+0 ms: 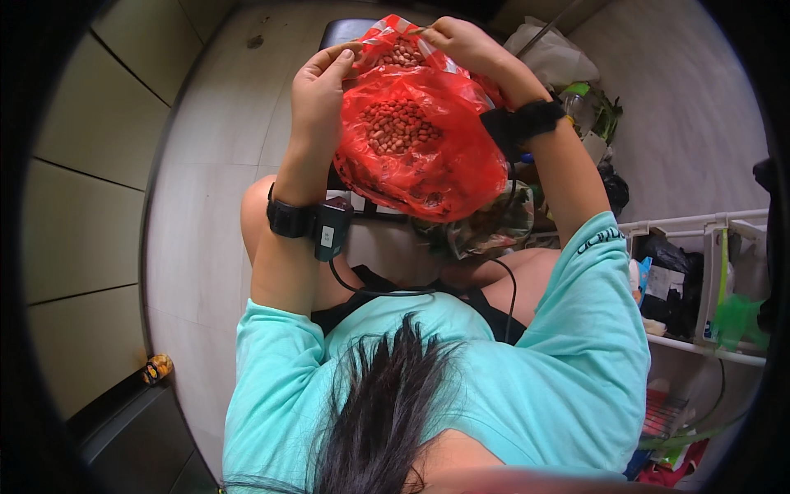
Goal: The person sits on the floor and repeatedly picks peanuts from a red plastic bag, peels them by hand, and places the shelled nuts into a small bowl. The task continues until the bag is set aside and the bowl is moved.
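A red plastic bag (469, 167) lies open before me, with a heap of reddish shelled peanuts (401, 126) inside it. At its far side is a red-and-white striped plastic bag (392, 26), holding more peanuts (402, 54). My left hand (324, 74) pinches the left edge of the striped bag between thumb and fingers. My right hand (460, 40) grips its upper right edge, fingers curled. Both wrists wear black straps, and a small black device (333, 230) sits by the left one. Part of a dark surface shows behind the bags.
Below the red bag lies a patterned plastic bag with contents (494, 225). A white plastic bag (549, 52), a bottle (575, 99) and green leaves (608, 117) are at the upper right. A white rack (703, 349) stands right; cabinets (92, 228) and a jar (158, 368) are left.
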Action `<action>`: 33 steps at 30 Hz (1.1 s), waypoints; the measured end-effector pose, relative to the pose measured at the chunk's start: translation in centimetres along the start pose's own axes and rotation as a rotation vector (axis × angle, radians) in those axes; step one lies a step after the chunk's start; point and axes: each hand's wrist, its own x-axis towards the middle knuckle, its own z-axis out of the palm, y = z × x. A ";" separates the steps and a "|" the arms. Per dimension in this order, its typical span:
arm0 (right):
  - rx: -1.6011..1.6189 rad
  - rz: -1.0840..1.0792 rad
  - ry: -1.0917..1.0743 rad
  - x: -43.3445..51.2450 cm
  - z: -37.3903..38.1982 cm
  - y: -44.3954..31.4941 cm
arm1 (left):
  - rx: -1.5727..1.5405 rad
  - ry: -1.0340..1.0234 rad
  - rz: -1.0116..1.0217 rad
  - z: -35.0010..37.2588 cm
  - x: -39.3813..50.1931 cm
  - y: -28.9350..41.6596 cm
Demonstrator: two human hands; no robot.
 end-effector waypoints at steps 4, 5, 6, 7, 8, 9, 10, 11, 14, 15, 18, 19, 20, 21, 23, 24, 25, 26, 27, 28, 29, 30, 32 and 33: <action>0.109 -0.004 0.289 -3.4 -1.3 4.6 | 0.198 -0.030 0.135 0.2 -1.0 -0.2; 0.095 -0.009 0.382 -4.5 -1.3 6.1 | 0.202 -0.050 0.164 0.4 -1.1 -0.3; 0.000 0.109 0.405 -5.3 -1.1 7.7 | 0.206 -0.073 0.187 0.6 -1.3 -0.5; -0.038 0.186 0.373 -6.2 -0.6 9.2 | 0.209 -0.099 0.208 0.8 -1.5 -0.7; -0.077 0.229 0.350 -6.8 -0.4 10.6 | 0.268 -0.104 0.218 1.0 -1.6 -0.8; -0.114 0.270 0.327 -7.3 0.0 11.7 | 0.307 -0.109 0.221 1.2 -1.6 -1.0; -0.159 0.330 0.345 -7.8 0.8 12.5 | 0.348 -0.111 0.226 1.4 -1.7 -1.1; 0.217 0.407 0.333 -8.4 0.8 13.1 | 0.400 -0.102 0.224 1.7 -1.8 -1.2; 1.322 0.681 0.246 -10.6 1.5 12.6 | 0.418 -0.183 0.310 2.9 -2.4 -1.3; 1.473 0.611 0.179 -11.5 1.3 11.8 | 0.458 -0.183 0.305 3.4 -2.7 -1.3; 1.772 0.480 -0.006 -14.3 0.2 8.2 | 0.675 -0.334 0.464 5.9 -3.9 -1.2; 1.777 0.455 -0.044 -15.1 0.0 6.7 | 0.741 -0.402 0.517 6.9 -4.5 -1.2; 1.799 0.384 -0.101 -15.9 -0.1 5.2 | 0.812 -0.482 0.480 8.0 -5.0 -1.3; 1.804 0.398 -0.075 -16.7 -0.2 3.7 | 0.851 -0.490 0.528 9.2 -5.6 -1.6; 1.855 0.290 -0.089 -17.8 -0.4 1.1 | 0.888 -0.505 0.661 11.4 -6.6 -2.1; 1.799 0.304 -0.079 -18.3 -0.6 0.2 | 0.909 -0.535 0.675 11.9 -6.9 -1.9; 1.747 0.315 -0.036 -18.9 -0.8 -0.6 | 0.921 -0.565 0.694 12.3 -7.2 -1.8; 1.708 0.294 -0.011 -19.4 -1.0 -1.2 | 0.933 -0.596 0.713 12.6 -7.4 -1.8; 1.669 0.275 0.014 -20.0 -1.1 -1.6 | 0.952 -0.627 0.722 12.8 -7.6 -1.8; 1.617 0.264 -0.034 -20.6 -1.5 -1.8 | 0.923 -0.659 0.628 12.7 -8.0 -1.6; 1.633 0.255 -0.039 -21.1 -1.5 -2.1 | 0.929 -0.651 0.608 12.6 -8.1 -1.6; 1.649 0.247 -0.049 -21.6 -1.3 -2.4 | 0.925 -0.642 0.595 12.6 -8.2 -1.6; 1.678 0.236 -0.035 -22.5 -0.9 -3.1 | 0.746 -0.595 0.410 12.5 -8.8 -2.0; 1.636 0.243 -0.024 -22.8 -0.6 -3.3 | 0.569 -0.555 0.243 12.6 -9.4 -2.3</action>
